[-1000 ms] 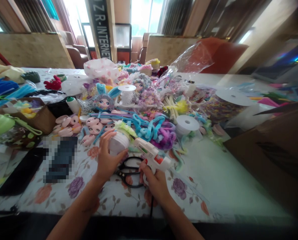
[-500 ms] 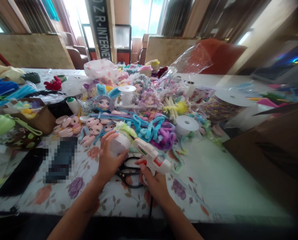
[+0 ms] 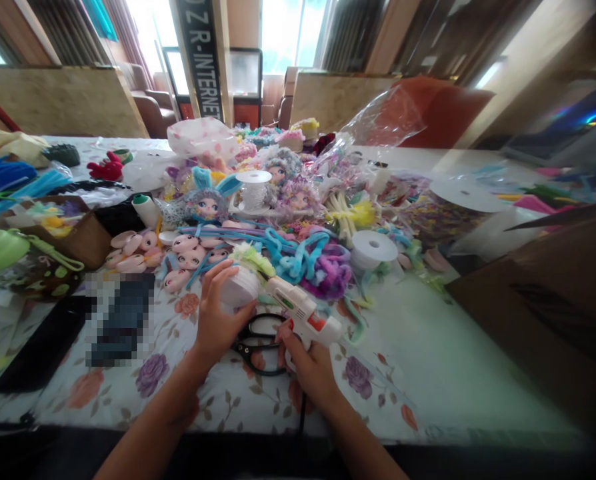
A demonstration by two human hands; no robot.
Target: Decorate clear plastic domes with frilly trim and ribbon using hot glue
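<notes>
My left hand (image 3: 221, 313) is wrapped round a white rounded piece (image 3: 241, 288) that looks like a ball or a doll's head. Fluffy pale green trim (image 3: 248, 257) runs along its far edge. In my right hand (image 3: 305, 360) is a white glue gun (image 3: 301, 307), its dark nozzle at the trim's right side; whether the tip touches is too small to tell. Under the gun, black-handled scissors (image 3: 255, 357) lie on the flowered cloth, partly covered by my right fingers. Doll face pieces (image 3: 188, 257) lie just beyond my left hand.
Blue fuzzy strips (image 3: 298, 257) and a white spool (image 3: 374, 250) lie beyond the gun. Dolls, yarn and plastic bags are heaped behind. A cardboard box (image 3: 538, 293) stands at right. A dark phone-like slab (image 3: 43, 343) and a blurred-out object (image 3: 123, 320) lie at left.
Both hands stay almost in place, with the glue gun still at the green trim. My right index finger has shifted slightly on the trigger area.
</notes>
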